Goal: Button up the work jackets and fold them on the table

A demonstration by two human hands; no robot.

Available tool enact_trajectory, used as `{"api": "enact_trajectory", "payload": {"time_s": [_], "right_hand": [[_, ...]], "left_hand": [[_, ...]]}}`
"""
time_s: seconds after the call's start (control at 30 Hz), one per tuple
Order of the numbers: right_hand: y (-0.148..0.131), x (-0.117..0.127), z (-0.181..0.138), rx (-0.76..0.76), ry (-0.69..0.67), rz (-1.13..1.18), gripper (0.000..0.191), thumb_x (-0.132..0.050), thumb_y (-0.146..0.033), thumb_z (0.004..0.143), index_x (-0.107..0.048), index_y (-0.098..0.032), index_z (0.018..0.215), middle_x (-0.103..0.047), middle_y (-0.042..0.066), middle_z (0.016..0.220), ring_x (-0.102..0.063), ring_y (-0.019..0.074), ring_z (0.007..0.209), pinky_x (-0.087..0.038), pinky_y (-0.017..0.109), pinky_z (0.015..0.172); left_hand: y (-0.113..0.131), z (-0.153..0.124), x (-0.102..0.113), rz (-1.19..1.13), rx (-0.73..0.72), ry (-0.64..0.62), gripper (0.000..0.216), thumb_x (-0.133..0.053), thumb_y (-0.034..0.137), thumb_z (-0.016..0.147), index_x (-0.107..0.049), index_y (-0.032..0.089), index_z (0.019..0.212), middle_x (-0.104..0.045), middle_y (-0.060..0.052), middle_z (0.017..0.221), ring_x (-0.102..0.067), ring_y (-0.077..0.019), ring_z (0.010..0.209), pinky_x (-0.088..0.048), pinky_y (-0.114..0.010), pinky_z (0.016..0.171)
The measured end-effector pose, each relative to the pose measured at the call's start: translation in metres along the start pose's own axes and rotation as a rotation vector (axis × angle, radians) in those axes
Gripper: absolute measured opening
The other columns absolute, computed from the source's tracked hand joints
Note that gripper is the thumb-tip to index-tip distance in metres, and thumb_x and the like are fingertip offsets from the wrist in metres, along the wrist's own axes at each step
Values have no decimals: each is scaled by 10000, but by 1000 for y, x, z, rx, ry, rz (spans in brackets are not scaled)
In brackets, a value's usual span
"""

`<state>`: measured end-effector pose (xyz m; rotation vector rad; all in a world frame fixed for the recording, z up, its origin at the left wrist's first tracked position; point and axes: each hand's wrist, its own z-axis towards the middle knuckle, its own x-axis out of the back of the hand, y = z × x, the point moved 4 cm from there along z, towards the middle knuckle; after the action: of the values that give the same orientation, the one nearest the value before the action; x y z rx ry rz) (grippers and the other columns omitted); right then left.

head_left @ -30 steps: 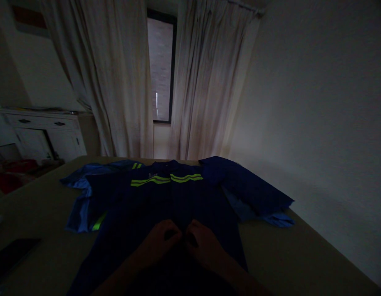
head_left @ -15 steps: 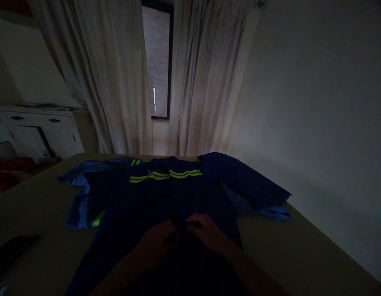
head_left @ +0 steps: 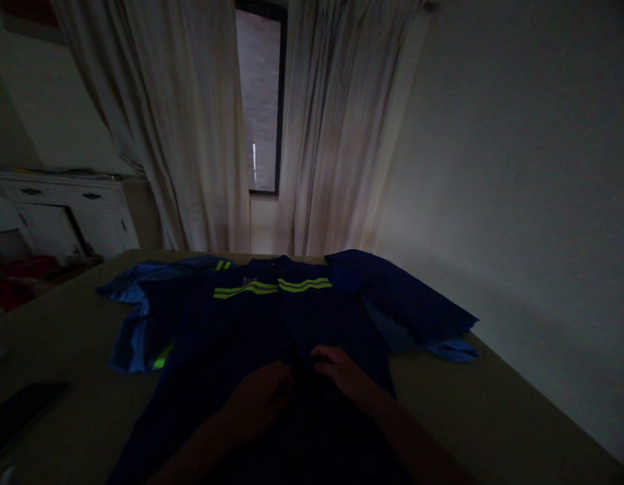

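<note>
Light: very dim; detail on the hands is poor.
Work jacket point(head_left: 312, 316): dark blue, laid flat, front up, on the table point(head_left: 493, 411). Collar toward 12 o'clock, hem toward 6 o'clock and running out of the bottom edge of the view.
Reflective stripes point(head_left: 271, 287): two yellow-green bands across the chest, just below the collar, with a break at the front opening.
Sleeves: one sleeve point(head_left: 407, 303) lies out toward 2 o'clock, with lighter blue cloth showing at its end. The other sleeve point(head_left: 134, 316) is bunched toward 9 o'clock and shows a yellow-green patch.
Left hand point(head_left: 258, 397): at 6 o'clock on the jacket's front opening, fingers curled inward, knuckles up, touching the cloth. Cannot tell whether it pinches the fabric.
Right hand point(head_left: 342, 370): just beside the left, on the other side of the opening, fingers bent down onto the cloth. Grip cannot be told either.
Dark flat object point(head_left: 19, 411): on the table at 8 o'clock, well apart from the jacket.
Curtains point(head_left: 190, 135): pale, hanging at 12 o'clock on both sides of a narrow window point(head_left: 261, 101).
Dresser point(head_left: 64, 209): white, with drawers, at 10 o'clock beyond the table.
Wall point(head_left: 518, 168): plain, along the 3 o'clock side.
</note>
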<state>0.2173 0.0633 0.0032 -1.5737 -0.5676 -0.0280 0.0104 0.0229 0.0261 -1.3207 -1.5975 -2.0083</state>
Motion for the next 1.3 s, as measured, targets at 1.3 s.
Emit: {"api": "enact_trajectory", "payload": {"time_s": [1.3], "right_hand": [[-38,-12,-29,131,-84,-280,271,-679,-174,754,-761,-204,1011,-742,27,982,-670,201,922,-488,273,804]], "left_hand": [[4,-2,-3,-123,49,20,155,-538,271,885,-678,214,916,-743,-4,898,-666,-170,804,-411,-255,673]]}}
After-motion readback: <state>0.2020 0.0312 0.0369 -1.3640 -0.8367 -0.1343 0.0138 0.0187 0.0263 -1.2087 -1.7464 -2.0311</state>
